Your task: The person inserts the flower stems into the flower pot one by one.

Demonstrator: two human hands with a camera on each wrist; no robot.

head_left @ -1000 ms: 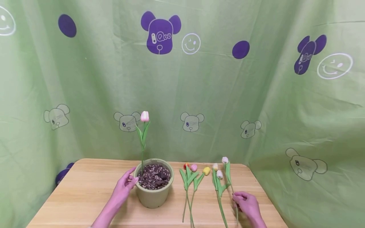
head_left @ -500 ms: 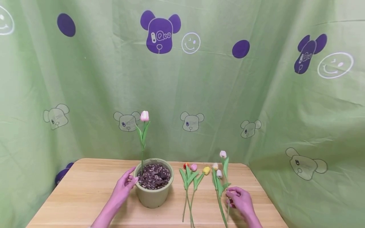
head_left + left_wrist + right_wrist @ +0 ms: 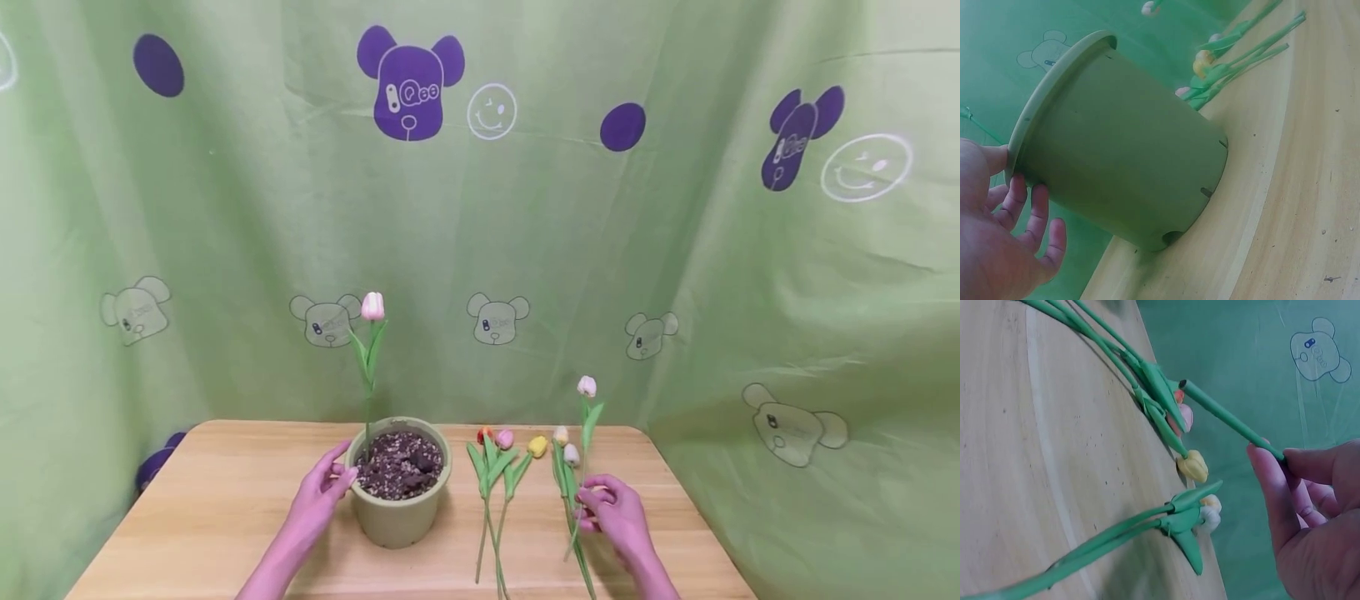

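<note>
My left hand (image 3: 318,496) pinches the left rim of a green flower pot (image 3: 396,523), thumb at the edge and fingers beneath it, as the left wrist view shows. Dark soil (image 3: 408,467) fills the pot, and a pale pink tulip (image 3: 372,306) stands upright in it near the left side. Between thumb and fingers, my right hand (image 3: 617,512) holds the stem of another pale pink tulip (image 3: 587,387), raised off the table with its bloom up. The stem's cut lower end (image 3: 1184,384) shows in the right wrist view, pointing away from the hand.
Right of the pot lie a red tulip (image 3: 484,435), a pink tulip (image 3: 505,438) and a yellow tulip (image 3: 537,447) with crossing stems. A cream tulip (image 3: 561,435) and a white tulip (image 3: 572,454) lie beside my right hand. A green curtain (image 3: 480,217) surrounds the wooden table (image 3: 225,483).
My right hand has lifted its tulip off the table and moved it left and up, the stem now tilting. The left hand keeps its hold on the rim. The head view has shifted slightly.
</note>
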